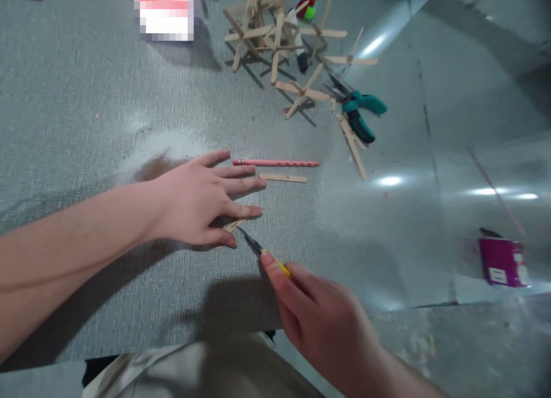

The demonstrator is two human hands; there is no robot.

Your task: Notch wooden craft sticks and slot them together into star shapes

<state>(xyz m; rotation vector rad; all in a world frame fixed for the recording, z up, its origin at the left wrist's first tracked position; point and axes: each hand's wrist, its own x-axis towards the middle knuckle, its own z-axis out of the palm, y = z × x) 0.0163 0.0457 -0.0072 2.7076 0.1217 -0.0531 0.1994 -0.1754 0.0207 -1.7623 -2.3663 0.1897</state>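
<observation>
My left hand (198, 200) lies flat on the table with its fingers spread. Its thumb and index finger rest on either side of a short piece of wooden craft stick (233, 225), partly covered by the hand. In my right hand (318, 312) is a craft knife (253, 243) with a yellow handle; its tip meets the stick piece between the left thumb and index finger. Just past the left fingertips lies another craft stick (283, 178) with a dark mark on it. A pink pencil (275, 163) lies above that stick, roughly parallel to it.
Several crossed craft-stick pieces (303, 92) stand at the back, with a black-and-white marker (299, 45) among them. Teal-handled pliers (361, 108) lie beside loose sticks (353, 148). A purple packet (503, 262) sits at the right, near the table's (387, 243) front edge.
</observation>
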